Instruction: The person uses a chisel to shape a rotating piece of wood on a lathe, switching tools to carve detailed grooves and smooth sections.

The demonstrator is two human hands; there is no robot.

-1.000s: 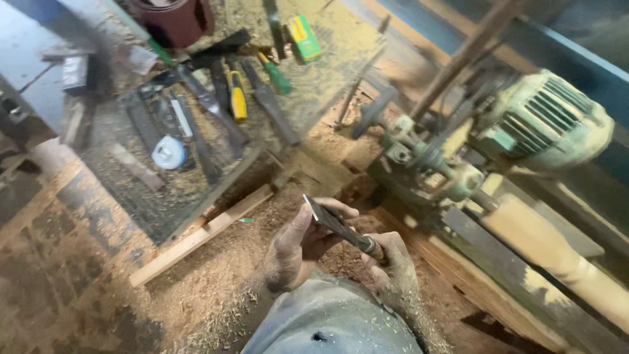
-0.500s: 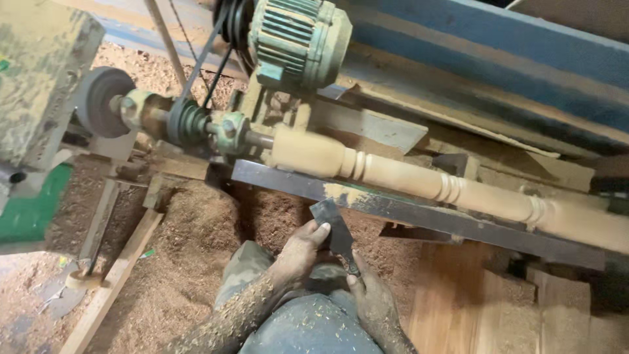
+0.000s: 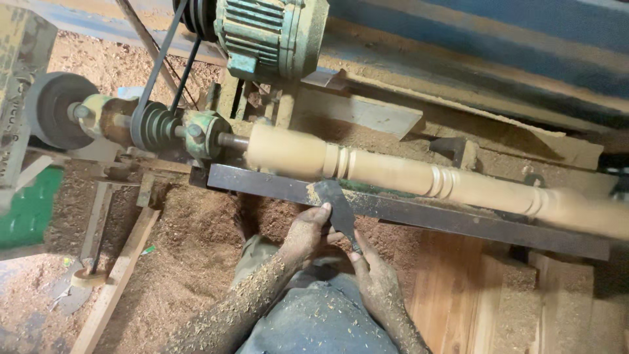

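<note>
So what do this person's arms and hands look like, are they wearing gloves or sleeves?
No gloves and no sleeves show: both forearms are bare. The left hand and the right hand are bare too, with no rings or watch visible. Pale sawdust and small wood chips cling thickly to both forearms and hands, most densely along the left forearm. No markings can be made out.

No packages, labels, signs, screens
</note>
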